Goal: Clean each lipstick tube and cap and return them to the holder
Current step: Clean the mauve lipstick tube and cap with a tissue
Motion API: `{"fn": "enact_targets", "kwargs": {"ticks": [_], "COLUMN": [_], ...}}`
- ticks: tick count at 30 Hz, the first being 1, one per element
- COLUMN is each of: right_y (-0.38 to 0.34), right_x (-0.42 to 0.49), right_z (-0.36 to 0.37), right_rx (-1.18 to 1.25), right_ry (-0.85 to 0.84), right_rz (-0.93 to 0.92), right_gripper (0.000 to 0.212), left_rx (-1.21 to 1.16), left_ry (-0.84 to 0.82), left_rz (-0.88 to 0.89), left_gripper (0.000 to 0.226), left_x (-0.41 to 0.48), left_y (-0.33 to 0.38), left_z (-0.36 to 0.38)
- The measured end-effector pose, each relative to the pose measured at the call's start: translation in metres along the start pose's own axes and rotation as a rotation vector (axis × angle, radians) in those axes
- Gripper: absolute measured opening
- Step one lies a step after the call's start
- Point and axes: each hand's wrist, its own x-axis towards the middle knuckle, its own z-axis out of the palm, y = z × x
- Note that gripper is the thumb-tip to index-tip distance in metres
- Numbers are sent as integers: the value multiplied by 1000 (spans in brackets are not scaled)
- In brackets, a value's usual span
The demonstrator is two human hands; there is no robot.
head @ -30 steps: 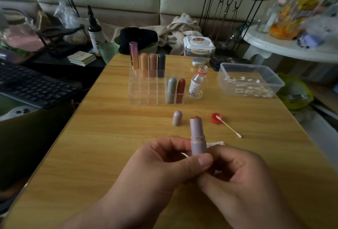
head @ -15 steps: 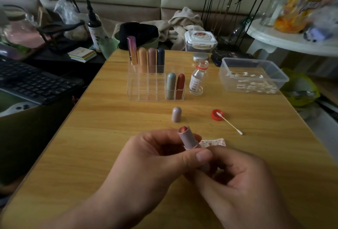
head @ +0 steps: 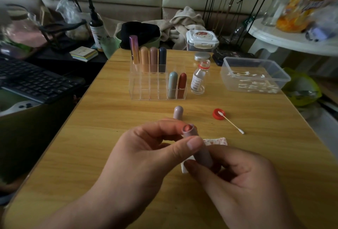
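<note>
Wooden table (head: 91,146) is stretching out under me, and both my hands are working just above its near part. My left hand (head: 146,155) is pinching the top end of the pale pink lipstick tube (head: 202,154), with my thumb pressing on its side and my fingers curling behind it. My right hand (head: 243,179) is curling round the bottom end of the same tube. The tube is tilting, with its open end pointing up and away from me, and some red lipstick is showing inside.

A white cloth (head: 217,141) is lying on the table under my hands. I think it is a wipe, but my hands are hiding most of it.

A bit farther off, the pink cap (head: 178,112) is standing up on the table by itself. To its right, a red lid (head: 216,116) is lying flat, and a cotton swab (head: 232,123) is resting with one tip on it.

Behind the cap, the clear holder (head: 146,89) is sitting in the middle of the table. A grey-green lipstick (head: 172,84) and a red-brown lipstick (head: 182,84) are standing side by side in its front right slots. Four more lipsticks (head: 153,58) are standing in its back row. A small glass bottle (head: 199,77) is standing just beside the holder on the right. Farther right, a plastic tub (head: 256,59) is holding many swabs. Off to the left, a black keyboard (head: 33,80) is lying beside the table.
</note>
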Motion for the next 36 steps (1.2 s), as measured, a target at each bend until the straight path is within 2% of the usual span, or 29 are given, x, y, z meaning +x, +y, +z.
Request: {"fn": "enact_targets", "kwargs": {"ticks": [4, 7, 9, 11, 14, 16, 19, 21, 23, 26, 29, 33, 35, 36], "right_y": [3, 2, -2, -4, 3, 5, 5, 4, 4, 5, 8, 7, 7, 8], "right_x": [0, 1, 5, 11, 18, 19, 12, 9, 11, 15, 14, 10, 11, 13], "right_z": [-2, -7, -12, -16, -18, -16, -10, -8, -8, -9, -7, -4, -5, -7], "right_rx": [-64, -117, 56, 373, 636, 600, 306, 201, 303, 422, 426, 327, 231, 128], "right_ry": [11, -68, -231, -462, -622, -572, -268, -155, -214, -351, -323, -244, -292, -315], "right_rz": [-71, -77, 65, 242, 315, 297, 193, 131, 157, 217, 184, 122, 148, 145], "right_gripper": [23, 32, 34, 34, 37, 33, 29, 24, 23, 34, 30, 19, 17, 27], "left_rx": [-1, 5, 8, -20, -108, -123, -72, -51, -40, -11, 42, 262, 302, 346], "left_ry": [-12, 4, 6, -15, -33, -10, 29, 15, -2, -15, -50, -255, -221, -173], "left_rz": [50, 75, 44, 7, -36, -52, -54, -45, -33, -19, -29, -90, -138, -149], "left_gripper": [16, 15, 16, 19, 22, 18, 18, 17, 17, 17, 19, 28, 27, 27], "left_x": [0, 1, 0, 0, 0, 1, 2, 1, 1, 0, 1, 3, 3, 3], "left_y": [-3, -4, -2, 0, 1, 0, -2, -2, -2, -1, 4, 7, 7, 8], "left_z": [1, 2, 3, 3, 3, 3, 0, 0, -1, -2, -7, -16, -16, -15]}}
